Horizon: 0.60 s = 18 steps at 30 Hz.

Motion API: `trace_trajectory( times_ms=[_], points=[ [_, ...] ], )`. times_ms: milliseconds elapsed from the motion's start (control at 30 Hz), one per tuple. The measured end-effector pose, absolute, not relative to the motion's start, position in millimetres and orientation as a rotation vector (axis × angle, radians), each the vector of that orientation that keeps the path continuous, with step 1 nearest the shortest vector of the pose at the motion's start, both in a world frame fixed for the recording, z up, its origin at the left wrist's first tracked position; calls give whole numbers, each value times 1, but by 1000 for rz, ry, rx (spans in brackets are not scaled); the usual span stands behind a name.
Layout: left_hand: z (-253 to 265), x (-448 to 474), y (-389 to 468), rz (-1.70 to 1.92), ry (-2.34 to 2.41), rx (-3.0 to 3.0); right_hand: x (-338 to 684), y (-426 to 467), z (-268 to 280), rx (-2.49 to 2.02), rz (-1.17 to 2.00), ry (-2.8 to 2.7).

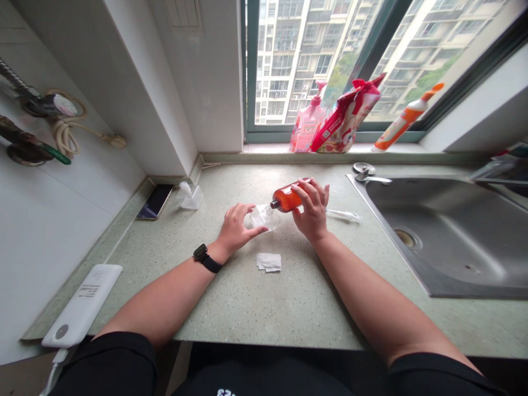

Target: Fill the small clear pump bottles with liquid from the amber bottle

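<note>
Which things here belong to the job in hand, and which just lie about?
In use: translucent orange-red bottle, tilted in the right hand; clear plastic container held by the left hand.
Seemingly lying about: black rectangular phone; white plastic power bank.

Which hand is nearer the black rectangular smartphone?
Left: the left hand is right of the smartphone, at a clear plastic container; the right hand, holding an orange plastic bottle, is farther right.

I see a phone (pixel 155 202) on the tabletop (pixel 231 313), a metal sink (pixel 445 220), and a red bag (pixel 350 116) on the windowsill (pixel 266 148).
</note>
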<state>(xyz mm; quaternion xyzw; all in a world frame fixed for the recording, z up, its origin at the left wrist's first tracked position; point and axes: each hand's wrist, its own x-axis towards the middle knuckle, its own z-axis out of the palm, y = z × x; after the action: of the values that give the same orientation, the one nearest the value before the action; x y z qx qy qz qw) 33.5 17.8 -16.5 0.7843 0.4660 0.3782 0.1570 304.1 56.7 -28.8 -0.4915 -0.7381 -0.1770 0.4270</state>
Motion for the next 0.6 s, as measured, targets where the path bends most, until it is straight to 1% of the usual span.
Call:
trace_trajectory(
  times_ms=[300, 600],
  points=[
    [-17, 34, 18, 1091, 1330, 2253, 304, 57, -29, -1185, -489, -1846],
    [-17, 33, 18, 1094, 1335, 2251, 305, 58, -29, -1154, -473, -1838]
  ],
)
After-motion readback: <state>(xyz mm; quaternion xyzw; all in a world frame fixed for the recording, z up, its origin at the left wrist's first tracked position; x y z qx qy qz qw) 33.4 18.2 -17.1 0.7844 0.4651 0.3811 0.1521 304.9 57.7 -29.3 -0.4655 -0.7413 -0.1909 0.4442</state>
